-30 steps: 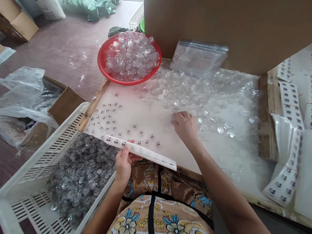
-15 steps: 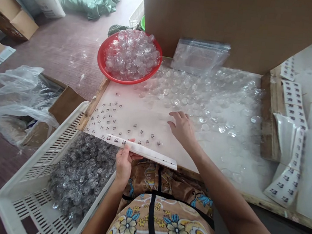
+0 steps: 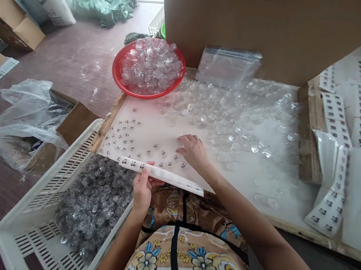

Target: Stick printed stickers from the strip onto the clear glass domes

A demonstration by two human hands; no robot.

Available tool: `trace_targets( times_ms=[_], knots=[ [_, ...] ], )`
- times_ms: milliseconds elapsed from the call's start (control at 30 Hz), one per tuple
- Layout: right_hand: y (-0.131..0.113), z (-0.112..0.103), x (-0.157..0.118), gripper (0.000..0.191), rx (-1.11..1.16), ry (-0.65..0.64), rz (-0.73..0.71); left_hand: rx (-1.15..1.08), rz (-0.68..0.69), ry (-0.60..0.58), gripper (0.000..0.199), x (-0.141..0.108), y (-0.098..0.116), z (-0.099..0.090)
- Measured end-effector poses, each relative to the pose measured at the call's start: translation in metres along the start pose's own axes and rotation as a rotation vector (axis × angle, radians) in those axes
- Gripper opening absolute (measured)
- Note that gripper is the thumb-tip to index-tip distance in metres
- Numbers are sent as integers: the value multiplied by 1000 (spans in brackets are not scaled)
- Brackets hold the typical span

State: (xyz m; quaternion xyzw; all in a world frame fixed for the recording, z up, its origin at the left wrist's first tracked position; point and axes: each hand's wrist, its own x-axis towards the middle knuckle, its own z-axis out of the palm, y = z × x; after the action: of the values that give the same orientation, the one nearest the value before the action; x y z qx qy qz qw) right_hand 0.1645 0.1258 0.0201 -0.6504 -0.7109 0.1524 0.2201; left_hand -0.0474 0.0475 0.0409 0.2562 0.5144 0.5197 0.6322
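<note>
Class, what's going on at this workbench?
The left hand holds a folded sticker strip at the near edge of the white worktop. The right hand hovers or rests over the worktop, contact unclear. Clear discs lie beyond it; panda-marked ones lie to the left.

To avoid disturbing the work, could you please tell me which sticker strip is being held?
The white strip in the left hand, at the near edge of the table; the other strips lie untouched farther right.
</note>
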Motion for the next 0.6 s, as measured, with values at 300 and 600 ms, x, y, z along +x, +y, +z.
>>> trace_targets(
  times_ms=[300, 600],
  knots=[
    [45, -12, -1, 21, -38, 41, 116, -26, -14, 8, 48, 1, -2, -1],
    [41, -16, 2, 27, 136, 36, 268, -30, -15, 32, 51, 2, 0, -1]
  ],
)
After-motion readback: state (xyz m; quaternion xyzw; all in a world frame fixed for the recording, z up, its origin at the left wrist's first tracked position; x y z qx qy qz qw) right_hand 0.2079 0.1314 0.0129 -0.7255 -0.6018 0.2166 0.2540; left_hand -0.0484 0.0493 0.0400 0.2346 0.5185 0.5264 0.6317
